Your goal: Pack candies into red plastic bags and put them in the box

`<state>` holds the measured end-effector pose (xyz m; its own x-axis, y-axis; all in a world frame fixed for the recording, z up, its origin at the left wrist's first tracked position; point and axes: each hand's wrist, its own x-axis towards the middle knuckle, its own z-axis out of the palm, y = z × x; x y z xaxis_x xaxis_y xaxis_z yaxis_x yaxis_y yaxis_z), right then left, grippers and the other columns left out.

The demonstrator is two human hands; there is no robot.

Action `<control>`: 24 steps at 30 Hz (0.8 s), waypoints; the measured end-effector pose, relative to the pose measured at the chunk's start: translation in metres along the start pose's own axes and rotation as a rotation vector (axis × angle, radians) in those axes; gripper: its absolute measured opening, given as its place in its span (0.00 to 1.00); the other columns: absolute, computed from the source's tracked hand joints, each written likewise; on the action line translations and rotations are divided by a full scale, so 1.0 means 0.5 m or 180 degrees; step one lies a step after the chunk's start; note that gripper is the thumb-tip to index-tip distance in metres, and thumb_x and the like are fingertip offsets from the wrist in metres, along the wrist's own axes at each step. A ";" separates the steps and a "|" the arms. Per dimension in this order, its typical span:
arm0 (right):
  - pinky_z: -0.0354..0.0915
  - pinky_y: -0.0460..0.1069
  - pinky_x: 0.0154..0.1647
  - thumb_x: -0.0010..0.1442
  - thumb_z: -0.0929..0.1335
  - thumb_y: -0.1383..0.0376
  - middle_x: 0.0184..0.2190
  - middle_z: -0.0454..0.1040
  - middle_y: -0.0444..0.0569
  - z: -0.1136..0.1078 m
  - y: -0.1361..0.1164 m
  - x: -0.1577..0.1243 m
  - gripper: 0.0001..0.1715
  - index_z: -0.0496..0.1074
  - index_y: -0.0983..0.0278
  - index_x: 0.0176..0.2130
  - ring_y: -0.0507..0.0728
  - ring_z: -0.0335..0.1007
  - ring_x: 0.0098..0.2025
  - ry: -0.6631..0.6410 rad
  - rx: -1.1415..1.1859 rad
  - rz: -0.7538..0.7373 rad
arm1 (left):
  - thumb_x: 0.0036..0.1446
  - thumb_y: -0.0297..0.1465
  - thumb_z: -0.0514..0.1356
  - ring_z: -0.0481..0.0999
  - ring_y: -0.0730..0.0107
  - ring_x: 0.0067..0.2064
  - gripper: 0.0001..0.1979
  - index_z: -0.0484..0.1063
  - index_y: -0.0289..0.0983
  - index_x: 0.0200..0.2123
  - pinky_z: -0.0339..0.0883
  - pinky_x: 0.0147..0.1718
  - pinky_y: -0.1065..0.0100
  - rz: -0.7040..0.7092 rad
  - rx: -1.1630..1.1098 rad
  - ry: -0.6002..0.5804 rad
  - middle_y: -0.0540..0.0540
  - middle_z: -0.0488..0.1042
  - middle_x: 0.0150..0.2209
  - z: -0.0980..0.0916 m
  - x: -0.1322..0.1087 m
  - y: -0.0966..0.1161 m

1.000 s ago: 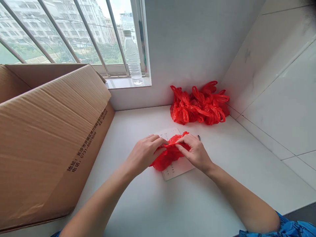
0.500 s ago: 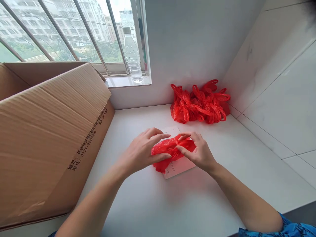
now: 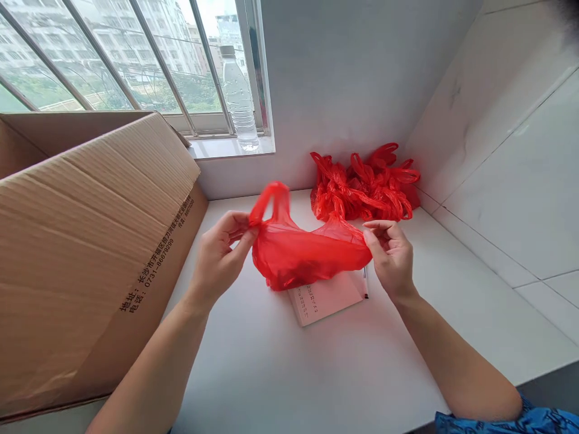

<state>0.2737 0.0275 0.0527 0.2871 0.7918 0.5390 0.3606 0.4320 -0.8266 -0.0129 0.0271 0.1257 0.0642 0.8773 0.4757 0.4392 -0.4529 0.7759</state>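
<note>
A thin red plastic bag [image 3: 312,253] is stretched between my two hands, its handle loop standing up on the left. My left hand [image 3: 224,247] pinches the bag's left edge between thumb and fingers. At the opposite edge, my right hand [image 3: 391,253] is closed on the plastic with thumb and forefinger. Beneath the bag lies a notepad [image 3: 328,299] with small handwritten marks, partly covered. A pen [image 3: 366,286] shows beside the pad, its upper part hidden by the bag.
Several knotted red plastic bags [image 3: 362,187] lie heaped against the back wall. A large open cardboard box [image 3: 94,241] stands on the left of the white table [image 3: 253,361]. On the window sill stands a clear water bottle [image 3: 240,102]. A tiled wall [image 3: 520,150] bounds the right side.
The red bag was crumpled low over the notepad between loosely curved hands. Now my hands are farther apart, each pinching an edge, and the bag is spread out. The pen has come into view.
</note>
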 end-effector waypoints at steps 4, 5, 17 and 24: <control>0.71 0.59 0.46 0.64 0.67 0.63 0.44 0.73 0.51 -0.006 -0.016 0.003 0.11 0.69 0.57 0.48 0.60 0.72 0.46 0.0352 -0.0114 -0.0564 | 0.62 0.31 0.59 0.77 0.63 0.46 0.06 0.71 0.39 0.42 0.74 0.47 0.61 0.0088 -0.0399 -0.0173 0.44 0.76 0.43 -0.006 -0.003 0.014; 0.71 0.61 0.48 0.64 0.67 0.65 0.45 0.72 0.52 -0.006 -0.027 -0.003 0.12 0.69 0.55 0.49 0.62 0.72 0.48 0.0417 -0.0215 -0.0911 | 0.61 0.29 0.58 0.77 0.62 0.46 0.06 0.72 0.40 0.42 0.74 0.47 0.60 0.0186 -0.0379 -0.0337 0.44 0.76 0.43 -0.005 -0.007 0.022; 0.52 0.69 0.63 0.60 0.72 0.49 0.51 0.78 0.47 0.017 -0.056 -0.044 0.14 0.76 0.54 0.40 0.67 0.69 0.56 -0.1816 -0.1471 -0.2128 | 0.57 0.28 0.49 0.77 0.64 0.35 0.11 0.60 0.41 0.22 0.61 0.63 0.51 0.0072 -0.0714 -0.1744 0.48 0.82 0.33 0.000 -0.032 0.062; 0.64 0.57 0.46 0.65 0.65 0.66 0.31 0.78 0.47 0.020 -0.033 -0.041 0.07 0.72 0.60 0.35 0.58 0.72 0.34 -0.2223 -0.1404 -0.1519 | 0.55 0.31 0.46 0.70 0.65 0.26 0.10 0.57 0.41 0.22 0.70 0.45 0.57 -0.0056 -0.0664 -0.2128 0.49 0.73 0.20 -0.011 -0.021 0.051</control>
<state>0.2531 0.0083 0.0537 -0.5201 0.7148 0.4676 0.6460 0.6873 -0.3321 -0.0076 0.0054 0.1426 0.6254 0.7642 0.1575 0.2682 -0.4001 0.8764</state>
